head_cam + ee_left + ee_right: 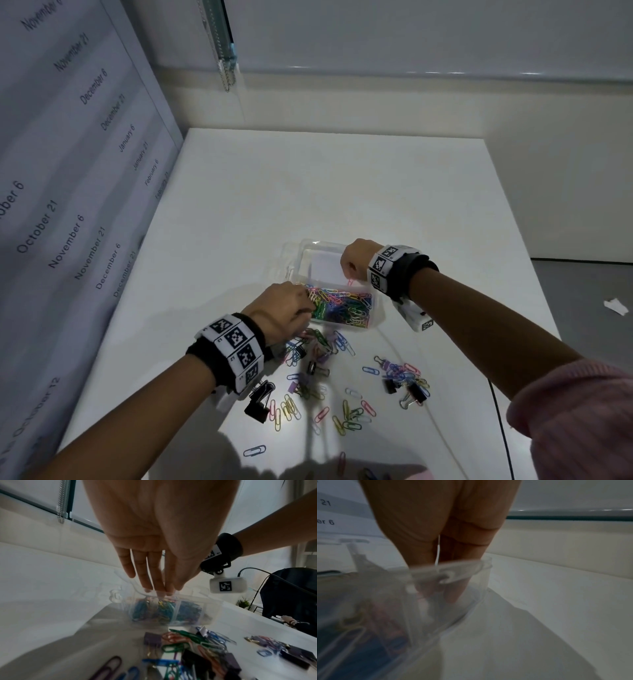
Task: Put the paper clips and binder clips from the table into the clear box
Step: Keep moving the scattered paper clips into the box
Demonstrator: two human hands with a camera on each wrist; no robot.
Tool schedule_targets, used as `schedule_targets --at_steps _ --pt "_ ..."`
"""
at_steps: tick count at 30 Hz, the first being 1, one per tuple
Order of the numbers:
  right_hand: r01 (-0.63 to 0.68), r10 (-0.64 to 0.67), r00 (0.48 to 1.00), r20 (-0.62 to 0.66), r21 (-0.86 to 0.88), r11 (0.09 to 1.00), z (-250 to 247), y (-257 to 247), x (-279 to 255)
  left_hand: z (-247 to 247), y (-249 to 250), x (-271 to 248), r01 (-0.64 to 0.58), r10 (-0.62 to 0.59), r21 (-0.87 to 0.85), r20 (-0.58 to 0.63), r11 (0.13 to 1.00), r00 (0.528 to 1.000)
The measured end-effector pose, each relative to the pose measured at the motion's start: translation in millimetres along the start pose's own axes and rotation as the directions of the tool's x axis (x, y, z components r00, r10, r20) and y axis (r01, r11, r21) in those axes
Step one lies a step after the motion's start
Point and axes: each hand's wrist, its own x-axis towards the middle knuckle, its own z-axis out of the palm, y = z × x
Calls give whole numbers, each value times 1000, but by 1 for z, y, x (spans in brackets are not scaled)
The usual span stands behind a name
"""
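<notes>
The clear box (375, 301) stands open on the white table (308, 192); its near compartment is full of coloured paper clips (342, 305) and its far compartment looks empty. My left hand (306, 301) reaches over the box's left rim, with straight fingers (159, 586) touching the clips inside. My right hand (351, 274) dips from above into the far compartment and pinches a pink paper clip (350, 282). In the right wrist view its fingers (453, 593) show blurred through the box wall (462, 566). More paper clips (329, 346) and black binder clips (258, 401) lie scattered in front of the box.
A second cluster of clips and binder clips (407, 380) lies to the right front. A wall with printed dates (68, 171) borders the table's left side. A black cable (500, 411) runs along the right edge. A scrap of paper (615, 306) lies on the floor.
</notes>
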Motion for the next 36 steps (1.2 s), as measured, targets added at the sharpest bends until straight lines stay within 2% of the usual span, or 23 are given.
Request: schedule_targets --at_steps 3,5,8,11,13,17,20,26,30,34,36 --pt "-19 19 1000 -3 25 999 2 2 -1 6 4 6 6 -9 53 53 999 999" --pt "-25 25 1000 16 32 999 3 2 0 10 7 8 19 -23 51 75 999 997" --pt "-105 106 994 -24 29 994 5 2 1 15 7 8 32 -31 -7 74 999 997" --pt "-99 98 992 79 8 995 2 -4 2 20 8 2 -5 5 -114 0 993 1000" --pt "-59 62 994 95 -37 998 3 -4 1 22 4 -1 -20 -2 -189 -116 982 993" --pt "-49 46 991 -123 -20 999 1 -5 -16 22 -8 -15 -58 -39 -299 -308 952 951" --pt "-66 84 964 -253 79 995 -4 0 -27 23 -12 -30 -52 -69 -337 -338 940 938" --pt "-101 100 995 -20 -64 993 2 -4 -18 34 -10 -44 48 -144 -328 -276 943 950" --pt "-158 159 987 24 -53 986 1 -15 -6 45 -4 -52 71 -149 -333 -215 940 965" --pt "-169 172 984 52 -52 984 4 -15 -4 66 8 -69 189 -264 -268 -284 945 922" --pt "-155 157 987 38 -54 986 10 -12 -3 77 16 -77 210 -292 -267 -317 940 903"
